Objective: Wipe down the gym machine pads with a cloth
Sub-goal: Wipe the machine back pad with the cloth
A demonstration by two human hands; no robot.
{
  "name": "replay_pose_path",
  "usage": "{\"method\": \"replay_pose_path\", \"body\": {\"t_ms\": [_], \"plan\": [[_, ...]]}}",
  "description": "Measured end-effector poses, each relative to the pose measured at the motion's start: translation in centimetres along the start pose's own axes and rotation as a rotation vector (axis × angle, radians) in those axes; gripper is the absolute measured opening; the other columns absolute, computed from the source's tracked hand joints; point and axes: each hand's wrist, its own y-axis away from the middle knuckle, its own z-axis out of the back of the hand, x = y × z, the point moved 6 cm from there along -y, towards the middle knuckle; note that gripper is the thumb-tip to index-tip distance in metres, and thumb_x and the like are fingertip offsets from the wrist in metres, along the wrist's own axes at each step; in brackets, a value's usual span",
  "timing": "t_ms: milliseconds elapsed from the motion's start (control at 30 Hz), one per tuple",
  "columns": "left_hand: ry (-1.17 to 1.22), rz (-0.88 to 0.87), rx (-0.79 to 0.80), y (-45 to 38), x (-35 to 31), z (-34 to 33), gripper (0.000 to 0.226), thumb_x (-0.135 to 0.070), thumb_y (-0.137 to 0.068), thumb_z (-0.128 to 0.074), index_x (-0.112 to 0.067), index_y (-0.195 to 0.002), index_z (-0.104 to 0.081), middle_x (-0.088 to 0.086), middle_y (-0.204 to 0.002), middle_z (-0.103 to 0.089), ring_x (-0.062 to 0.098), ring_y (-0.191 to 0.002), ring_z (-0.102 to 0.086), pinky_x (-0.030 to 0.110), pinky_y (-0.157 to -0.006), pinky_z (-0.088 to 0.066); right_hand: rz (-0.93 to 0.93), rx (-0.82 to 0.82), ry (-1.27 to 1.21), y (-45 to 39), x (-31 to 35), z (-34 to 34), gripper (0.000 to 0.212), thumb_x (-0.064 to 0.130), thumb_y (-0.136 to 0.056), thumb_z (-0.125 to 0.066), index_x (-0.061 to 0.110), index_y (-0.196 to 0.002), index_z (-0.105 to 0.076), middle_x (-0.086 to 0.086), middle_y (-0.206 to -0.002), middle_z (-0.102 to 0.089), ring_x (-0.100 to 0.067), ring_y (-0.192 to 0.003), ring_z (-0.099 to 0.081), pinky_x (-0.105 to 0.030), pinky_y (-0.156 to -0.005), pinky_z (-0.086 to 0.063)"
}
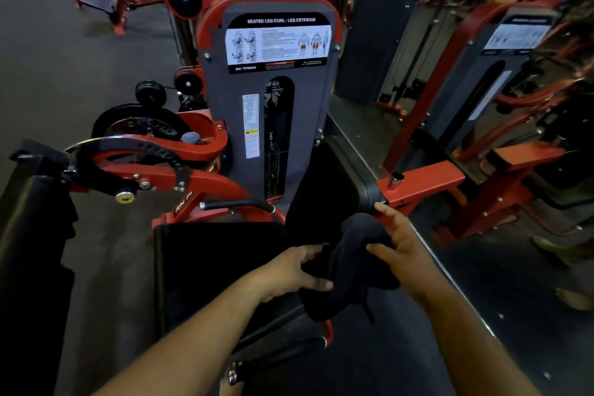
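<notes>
bunched dark cloth [348, 270] pinched between left hand [291, 270] and right hand [400, 243], above smooth black seat pad [212, 267]

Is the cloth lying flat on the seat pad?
No, the dark cloth is bunched up and held between the left hand and right hand, above the seat pad.

Both hands [347, 262] meet on a cloth [350, 270] above the seat pad [212, 264], back pad [324, 183] behind, weight stack [273, 100] beyond, apparently a mirror [482, 58] right.
</notes>
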Motion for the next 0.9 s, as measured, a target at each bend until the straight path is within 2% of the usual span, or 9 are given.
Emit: {"method": "replay_pose_path", "body": {"t_ms": [67, 167, 300, 433, 500, 567, 633, 800, 900], "plan": [[-0.132, -0.062, 0.043, -1.5, -1.4, 1.2, 0.054, -0.036, -0.073, -0.090, -0.025, -0.123, -0.072, -0.014, -0.118, -0.073, 0.000, -0.112, -0.065, 0.022, -0.100, -0.049, 0.020, -0.016, 0.023, -1.1, 1.2, 0.7, 0.076, -0.016, -0.086, -0.064, 0.037, -0.138, -0.048, 0.004, -0.123, -0.069, -0.017, -0.117, -0.066, -0.035, -0.094, -0.056], [-0.230, -0.210, -0.074, -3.6, -3.7, 4.2, 0.031, -0.046, -0.075, -0.086, -0.019, -0.082, -0.071, -0.013, -0.077, -0.066, 0.002, -0.073, -0.061, 0.029, -0.073, -0.049, 0.023, -0.137, 0.057, -2.9, 3.3, 2.2, 0.067, -0.016, -0.087, -0.063, 0.040, -0.122, -0.051, -0.008, -0.108, -0.075, -0.023, -0.102, -0.072, -0.045, -0.090, -0.056], [-0.010, -0.342, -0.181, -6.5, -7.2, 7.0, 0.014, -0.025, -0.092, -0.077, -0.013, -0.092, -0.069, -0.010, -0.082, -0.067, -0.004, -0.076, -0.060, 0.016, -0.072, -0.048, 0.059, -0.568, 0.249, -4.9, 7.5, 4.4, 0.046, -0.006, -0.086, -0.066, 0.029, -0.113, -0.052, -0.003, -0.107, -0.070, -0.001, -0.088, -0.067, -0.019, -0.080, -0.050], [0.421, -0.217, -0.246, -11.3, -8.0, 7.9, 0.003, -0.017, -0.099, -0.067, -0.016, -0.101, -0.066, -0.001, -0.095, -0.073, 0.009, -0.092, -0.068, 0.021, -0.080, -0.054, 0.228, -0.870, 0.839, -7.1, 10.8, 1.9, 0.048, 0.017, -0.089, -0.065, 0.020, -0.135, -0.049, -0.010, -0.142, -0.049, -0.032, -0.132, -0.045, -0.051, -0.104, -0.039], [0.538, -0.103, -0.336, -14.3, -5.8, 8.5, 0.013, -0.022, -0.100, -0.065, -0.011, -0.107, -0.065, 0.011, -0.107, -0.073, 0.023, -0.101, -0.069, 0.030, -0.082, -0.056, 0.236, -0.684, 1.087, -9.1, 9.4, -2.4, 0.059, 0.036, -0.094, -0.058, 0.025, -0.149, -0.040, -0.010, -0.162, -0.030, -0.034, -0.151, -0.023, -0.066, -0.114, -0.024], [0.470, -0.007, -0.362, -16.3, -3.9, 8.7, 0.023, -0.033, -0.102, -0.061, -0.014, -0.114, -0.062, 0.011, -0.115, -0.071, 0.023, -0.103, -0.067, 0.035, -0.084, -0.056, 0.130, -0.358, 1.302, -11.2, 4.3, -5.9, 0.074, 0.060, -0.096, -0.045, 0.035, -0.160, -0.019, -0.006, -0.171, -0.007, -0.034, -0.157, 0.002, -0.078, -0.111, -0.011], [0.349, 0.013, -0.373, -17.2, -2.4, 9.0, 0.032, -0.042, -0.101, -0.058, -0.019, -0.125, -0.059, 0.004, -0.127, -0.065, 0.019, -0.113, -0.063, 0.037, -0.099, -0.052, 0.009, -0.183, 1.448, -12.2, -0.5, -6.7, 0.082, 0.075, -0.094, -0.032, 0.039, -0.162, -0.004, -0.004, -0.171, 0.006, -0.038, -0.155, 0.014, -0.082, -0.109, -0.013], [-0.112, -0.118, -0.363, -18.2, 2.1, 9.4, 0.062, -0.043, -0.103, -0.054, -0.014, -0.156, -0.038, 0.009, -0.161, -0.037, 0.026, -0.147, -0.038, 0.036, -0.119, -0.032, 0.009, -0.106, 1.607, -17.2, -1.0, -5.9, 0.081, 0.063, -0.096, -0.051, 0.033, -0.162, -0.015, -0.012, -0.171, -0.003, -0.048, -0.153, -0.006, -0.079, -0.107, -0.026], [-0.339, -0.062, -0.290, -19.4, 4.4, 9.0, 0.081, -0.055, -0.100, -0.050, -0.020, -0.163, -0.014, 0.005, -0.172, -0.010, 0.025, -0.156, -0.018, 0.046, -0.124, -0.025, 0.048, 0.005, 1.635, -22.2, 0.9, -6.5, 0.076, 0.056, -0.101, -0.041, 0.035, -0.162, 0.000, -0.010, -0.170, 0.012, -0.045, -0.154, -0.001, -0.073, -0.110, -0.028]]}}
